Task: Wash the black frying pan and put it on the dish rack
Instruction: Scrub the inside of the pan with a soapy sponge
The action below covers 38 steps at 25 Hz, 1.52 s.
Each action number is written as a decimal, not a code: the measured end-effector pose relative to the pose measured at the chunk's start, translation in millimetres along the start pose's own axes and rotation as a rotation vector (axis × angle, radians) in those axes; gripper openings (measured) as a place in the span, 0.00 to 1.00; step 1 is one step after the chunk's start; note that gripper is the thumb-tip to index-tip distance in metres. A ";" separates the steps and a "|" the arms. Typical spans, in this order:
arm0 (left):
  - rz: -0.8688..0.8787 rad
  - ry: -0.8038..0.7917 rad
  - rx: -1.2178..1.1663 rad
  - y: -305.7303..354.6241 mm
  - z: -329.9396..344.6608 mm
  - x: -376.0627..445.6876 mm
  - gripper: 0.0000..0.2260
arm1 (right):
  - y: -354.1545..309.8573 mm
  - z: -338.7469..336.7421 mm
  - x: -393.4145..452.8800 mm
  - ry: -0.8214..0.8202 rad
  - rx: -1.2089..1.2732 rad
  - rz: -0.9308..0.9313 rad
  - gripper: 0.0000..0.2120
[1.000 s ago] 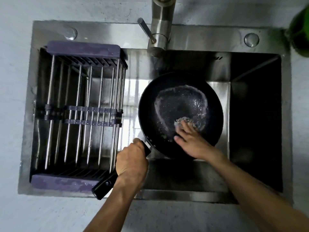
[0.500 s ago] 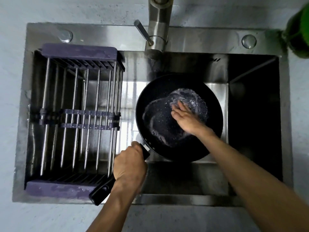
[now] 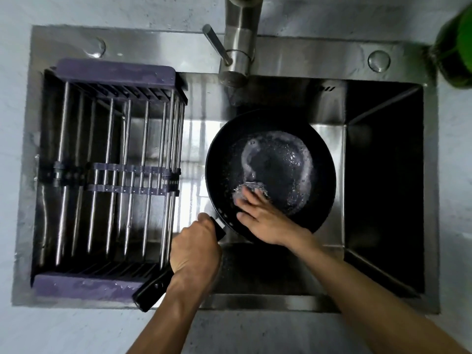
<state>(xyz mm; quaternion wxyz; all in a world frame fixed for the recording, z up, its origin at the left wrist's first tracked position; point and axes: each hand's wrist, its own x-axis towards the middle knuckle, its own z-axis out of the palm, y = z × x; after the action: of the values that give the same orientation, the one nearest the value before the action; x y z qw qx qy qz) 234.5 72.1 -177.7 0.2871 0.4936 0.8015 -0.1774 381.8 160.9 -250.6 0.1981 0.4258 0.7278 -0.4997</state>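
Your left hand (image 3: 195, 247) grips the handle of the black frying pan (image 3: 270, 172), held over the sink (image 3: 383, 175) right of the dish rack (image 3: 115, 175); your right hand (image 3: 263, 215) presses a steel scourer (image 3: 251, 189) flat-fingered onto its soapy base

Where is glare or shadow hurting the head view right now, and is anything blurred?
Head view: bright glare on the sink floor left of the frying pan; the right basin falls into deep shadow; the green object at the top right edge is blurred; sink edges bow from wide-angle distortion; both hands look sharp.
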 end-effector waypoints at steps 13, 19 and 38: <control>-0.002 -0.001 -0.018 -1.3 -4.1 0.6 0.10 | 39.3 -36.1 9.5 0.067 0.085 0.184 0.27; -0.026 -0.019 -0.017 -1.1 -2.8 2.2 0.11 | 13.2 -47.3 39.5 0.102 0.105 0.097 0.27; -0.018 -0.040 -0.032 -0.1 -5.8 0.1 0.10 | -0.6 4.4 34.7 0.204 0.197 0.068 0.27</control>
<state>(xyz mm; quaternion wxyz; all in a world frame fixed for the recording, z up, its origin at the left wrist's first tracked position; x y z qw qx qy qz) 232.7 75.4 -173.3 0.3094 0.4781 0.8027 -0.1770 361.2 171.6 -276.9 0.0970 0.5164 0.6766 -0.5159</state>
